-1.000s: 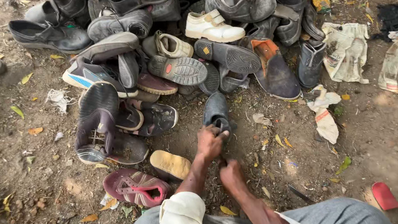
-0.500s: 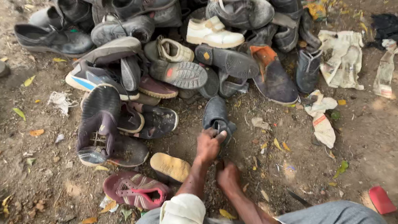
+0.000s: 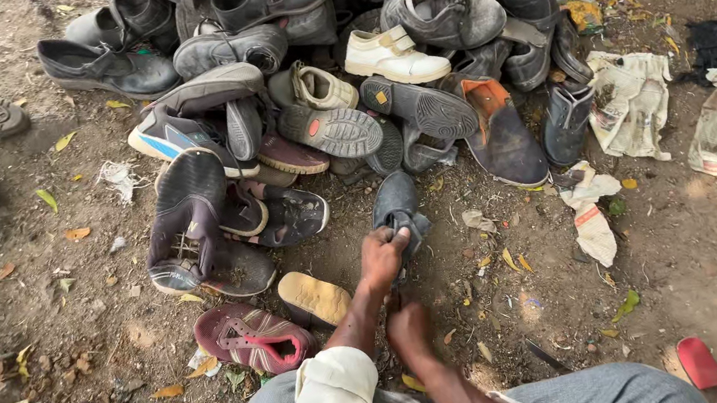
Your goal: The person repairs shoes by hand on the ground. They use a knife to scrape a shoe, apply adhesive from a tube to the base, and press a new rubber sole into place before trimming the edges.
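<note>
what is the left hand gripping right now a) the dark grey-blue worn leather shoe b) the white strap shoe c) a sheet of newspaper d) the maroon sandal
a: the left hand closes on the near end of the dark grey-blue worn leather shoe, with the right hand just below it.

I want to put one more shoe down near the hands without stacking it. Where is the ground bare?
Bare dirt lies right of the left hand and the grey shoe it grips, between the crumpled paper and the red scrap. A smaller patch lies left of the dark sneaker. The shoe pile ahead is crowded.
</note>
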